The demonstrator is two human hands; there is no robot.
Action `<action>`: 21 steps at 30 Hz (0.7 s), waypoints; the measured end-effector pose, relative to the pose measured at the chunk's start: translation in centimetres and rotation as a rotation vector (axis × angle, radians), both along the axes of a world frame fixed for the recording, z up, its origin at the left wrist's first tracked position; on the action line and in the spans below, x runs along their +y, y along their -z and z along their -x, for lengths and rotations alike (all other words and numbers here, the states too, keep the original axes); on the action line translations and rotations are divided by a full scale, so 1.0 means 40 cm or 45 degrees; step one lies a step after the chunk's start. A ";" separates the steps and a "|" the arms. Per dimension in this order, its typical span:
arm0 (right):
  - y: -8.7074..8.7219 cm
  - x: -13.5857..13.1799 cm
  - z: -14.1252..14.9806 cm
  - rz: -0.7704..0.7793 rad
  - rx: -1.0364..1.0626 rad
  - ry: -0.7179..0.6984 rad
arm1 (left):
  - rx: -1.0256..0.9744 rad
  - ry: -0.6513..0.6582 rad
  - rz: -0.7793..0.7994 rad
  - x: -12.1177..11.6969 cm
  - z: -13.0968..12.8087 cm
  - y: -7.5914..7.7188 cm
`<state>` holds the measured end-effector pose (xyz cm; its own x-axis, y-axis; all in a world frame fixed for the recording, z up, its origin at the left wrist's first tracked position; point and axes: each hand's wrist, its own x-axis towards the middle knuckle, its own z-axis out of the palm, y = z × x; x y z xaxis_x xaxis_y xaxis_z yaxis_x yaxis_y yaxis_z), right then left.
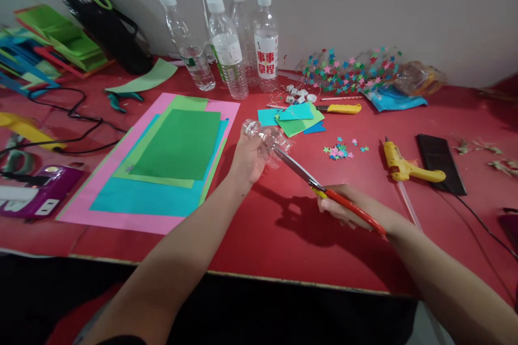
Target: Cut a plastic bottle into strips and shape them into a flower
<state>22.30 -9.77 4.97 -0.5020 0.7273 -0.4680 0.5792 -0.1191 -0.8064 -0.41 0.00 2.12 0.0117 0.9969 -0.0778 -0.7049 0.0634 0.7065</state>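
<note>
My left hand (247,157) is closed around a piece of clear plastic bottle (265,137), held above the red table (283,237). My right hand (343,207) grips red-handled scissors (324,188). Their metal blades point up and left, with the tips inside or against the bottle piece. Both forearms reach in from the bottom edge.
Stacked coloured paper sheets (162,161) lie to the left. Several water bottles (226,43) stand at the back. Small paper squares (297,118), loose foam stars (340,150), a yellow utility knife (340,109), a yellow glue gun (404,167) and a black phone (441,164) lie to the right.
</note>
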 end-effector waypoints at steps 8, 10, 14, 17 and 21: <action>0.025 0.000 -0.003 0.027 0.086 0.016 | -0.030 0.013 -0.010 0.002 0.001 0.005; 0.024 -0.001 -0.003 0.026 0.086 0.021 | -0.019 0.008 -0.014 0.002 0.001 0.006; 0.022 0.001 -0.002 0.003 0.080 0.010 | -0.003 0.023 -0.013 0.000 0.001 0.005; 0.021 0.001 0.001 0.004 0.124 0.008 | 0.010 0.025 -0.019 -0.002 0.001 0.004; 0.014 -0.005 0.010 0.066 0.142 0.068 | 0.035 0.016 -0.043 -0.003 0.002 0.005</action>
<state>21.89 -9.96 4.43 -0.5139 0.7309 -0.4491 0.4783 -0.1904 -0.8573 -0.48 -0.11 1.92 0.0224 0.9988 -0.0444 -0.6844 0.0477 0.7275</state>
